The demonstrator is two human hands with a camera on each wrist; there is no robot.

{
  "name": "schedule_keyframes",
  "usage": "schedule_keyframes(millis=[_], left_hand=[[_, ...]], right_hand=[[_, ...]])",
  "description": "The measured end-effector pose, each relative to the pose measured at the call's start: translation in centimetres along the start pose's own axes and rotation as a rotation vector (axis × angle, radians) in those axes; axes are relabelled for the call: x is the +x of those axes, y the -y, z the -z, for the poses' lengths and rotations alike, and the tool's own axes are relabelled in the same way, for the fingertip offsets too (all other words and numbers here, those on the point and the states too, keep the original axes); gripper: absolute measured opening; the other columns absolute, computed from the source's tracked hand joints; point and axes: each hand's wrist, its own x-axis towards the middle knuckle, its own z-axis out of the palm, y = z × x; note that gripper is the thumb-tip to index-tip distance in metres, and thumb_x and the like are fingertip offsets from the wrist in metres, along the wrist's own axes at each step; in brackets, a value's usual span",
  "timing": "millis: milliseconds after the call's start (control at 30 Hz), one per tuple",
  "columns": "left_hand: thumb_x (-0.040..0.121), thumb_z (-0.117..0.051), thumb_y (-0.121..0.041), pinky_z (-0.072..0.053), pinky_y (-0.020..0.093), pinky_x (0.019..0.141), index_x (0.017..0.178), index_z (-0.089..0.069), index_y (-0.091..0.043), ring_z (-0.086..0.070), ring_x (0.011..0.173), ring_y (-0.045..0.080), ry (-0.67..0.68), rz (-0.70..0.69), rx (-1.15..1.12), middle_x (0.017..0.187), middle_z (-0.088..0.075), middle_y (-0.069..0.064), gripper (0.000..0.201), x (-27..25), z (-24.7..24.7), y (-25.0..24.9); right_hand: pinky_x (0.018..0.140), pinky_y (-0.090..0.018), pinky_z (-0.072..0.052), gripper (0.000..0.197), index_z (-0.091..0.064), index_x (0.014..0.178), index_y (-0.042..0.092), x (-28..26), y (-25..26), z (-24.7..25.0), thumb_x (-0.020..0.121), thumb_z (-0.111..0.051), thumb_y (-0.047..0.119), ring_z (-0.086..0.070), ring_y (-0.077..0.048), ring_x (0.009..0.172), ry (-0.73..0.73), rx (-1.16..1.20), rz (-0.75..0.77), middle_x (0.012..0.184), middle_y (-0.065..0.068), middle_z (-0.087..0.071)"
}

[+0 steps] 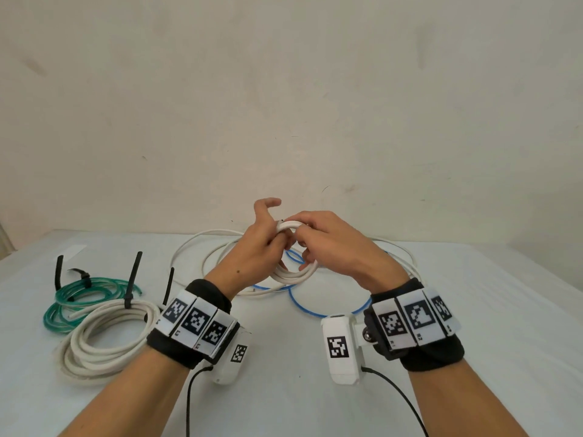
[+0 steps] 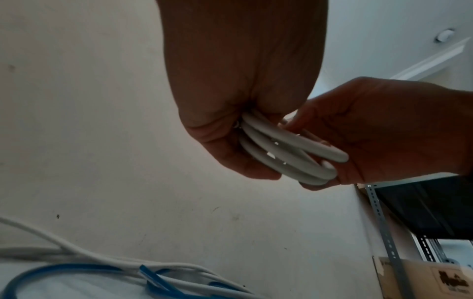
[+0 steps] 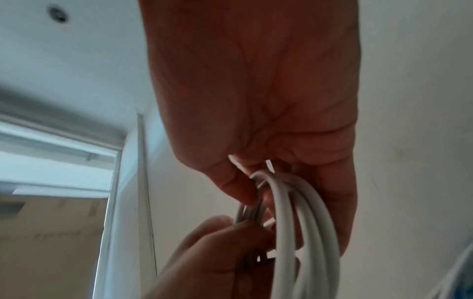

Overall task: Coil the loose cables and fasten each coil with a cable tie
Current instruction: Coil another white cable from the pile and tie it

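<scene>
Both hands hold a small coil of white cable (image 1: 293, 272) raised above the table's far middle. My left hand (image 1: 263, 239) grips the coil's left side, its index finger sticking up. My right hand (image 1: 318, 234) grips the top and right side. In the left wrist view several white loops (image 2: 289, 153) run between the two palms. The right wrist view shows the loops (image 3: 302, 222) hanging from my right hand's fingers (image 3: 238, 186). The rest of this white cable (image 1: 202, 247) trails loose on the table, over a loose blue cable (image 1: 303, 307).
At the left lie a tied white coil (image 1: 104, 339) and a tied green coil (image 1: 79, 301), each with black cable ties (image 1: 132, 279) sticking up. A white paper slip (image 1: 74, 250) lies at the far left. A plain wall stands close behind the table.
</scene>
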Motion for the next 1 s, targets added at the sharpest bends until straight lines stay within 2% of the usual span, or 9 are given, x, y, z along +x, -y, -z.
schedule_keyframes(millis=[67,167,300,433,567,667,767,867,1000], left_hand=[[0.104,-0.038,-0.002,-0.053,0.048,0.077,0.136,-0.030,-0.001,-0.053,0.061,0.007,0.015,-0.022,0.045,0.092,-0.058,-0.005,0.033,0.0,0.1,-0.1],[0.103,-0.036,0.000,-0.056,0.043,0.078,0.137,-0.027,-0.002,-0.058,0.067,0.007,0.034,-0.025,0.056,0.087,-0.061,-0.007,0.035,0.1,0.1,0.0],[0.099,-0.037,0.004,-0.056,0.042,0.072,0.136,-0.018,-0.012,-0.054,0.057,0.007,0.065,-0.023,0.062,0.064,-0.061,-0.013,0.044,0.3,-0.2,-0.1],[0.096,-0.037,0.005,-0.055,0.047,0.069,0.130,-0.016,-0.023,-0.055,0.055,0.011,0.072,-0.032,0.092,0.073,-0.062,0.001,0.048,0.2,-0.4,-0.2],[0.098,-0.038,0.003,-0.054,0.051,0.071,0.133,-0.019,-0.019,-0.054,0.058,0.020,0.072,-0.003,0.090,0.073,-0.058,0.005,0.045,0.2,-0.3,-0.5],[0.100,-0.040,-0.001,-0.056,0.046,0.070,0.132,-0.023,-0.017,-0.057,0.058,0.021,0.075,0.041,0.037,0.076,-0.056,0.008,0.040,0.2,0.0,-0.6],[0.101,-0.042,-0.004,-0.055,0.041,0.064,0.128,-0.025,-0.017,-0.056,0.055,0.020,0.073,0.071,0.008,0.073,-0.051,0.009,0.034,0.3,0.1,-0.6],[0.101,-0.044,-0.004,-0.047,0.026,0.053,0.123,-0.025,-0.016,-0.053,0.057,0.023,0.065,0.073,0.022,0.070,-0.050,0.010,0.032,0.1,-0.3,-0.8],[0.100,-0.046,-0.002,-0.044,0.028,0.053,0.119,-0.024,-0.014,-0.049,0.056,0.022,0.054,0.070,0.009,0.062,-0.051,0.002,0.032,0.1,-0.6,-0.8]], right_hand=[[0.078,-0.042,-0.065,0.026,-0.070,0.114,0.017,0.0,0.1,-0.3,0.103,-0.050,0.028,-0.058,-0.011,0.065,0.017,0.130,-0.034,0.090,0.004,-0.063],[0.065,-0.035,-0.061,0.034,-0.070,0.110,0.017,0.3,-0.1,-1.1,0.107,-0.050,0.044,-0.058,0.000,0.056,-0.079,0.221,-0.034,0.086,0.004,-0.064],[0.057,-0.028,-0.054,0.021,-0.070,0.099,0.013,0.8,-0.8,-1.8,0.103,-0.056,0.028,-0.066,-0.013,0.069,-0.198,0.283,-0.069,0.086,-0.005,-0.071],[0.058,-0.027,-0.054,0.016,-0.067,0.096,0.005,0.7,-0.9,-1.7,0.098,-0.059,0.019,-0.050,-0.012,0.051,-0.197,0.344,-0.133,0.060,0.005,-0.058],[0.051,-0.025,-0.046,0.019,-0.064,0.101,0.001,0.9,-0.7,-2.6,0.099,-0.053,0.016,-0.048,-0.008,0.055,-0.252,0.321,-0.130,0.068,0.001,-0.054],[0.049,-0.024,-0.044,0.020,-0.061,0.102,0.000,0.9,-0.6,-3.0,0.099,-0.051,0.016,-0.048,-0.011,0.059,-0.297,0.309,-0.127,0.072,0.000,-0.054],[0.051,-0.026,-0.046,0.015,-0.060,0.092,0.008,0.9,-0.7,-3.0,0.099,-0.054,0.020,-0.050,-0.011,0.057,-0.311,0.289,-0.123,0.066,0.002,-0.054],[0.053,-0.032,-0.047,0.021,-0.055,0.081,0.012,1.0,-0.9,-2.6,0.098,-0.055,0.024,-0.046,-0.015,0.053,-0.256,0.305,-0.153,0.062,0.000,-0.047],[0.052,-0.030,-0.045,0.021,-0.055,0.085,0.013,1.1,-1.4,-2.6,0.099,-0.058,0.029,-0.047,-0.016,0.055,-0.213,0.334,-0.198,0.070,-0.002,-0.050]])
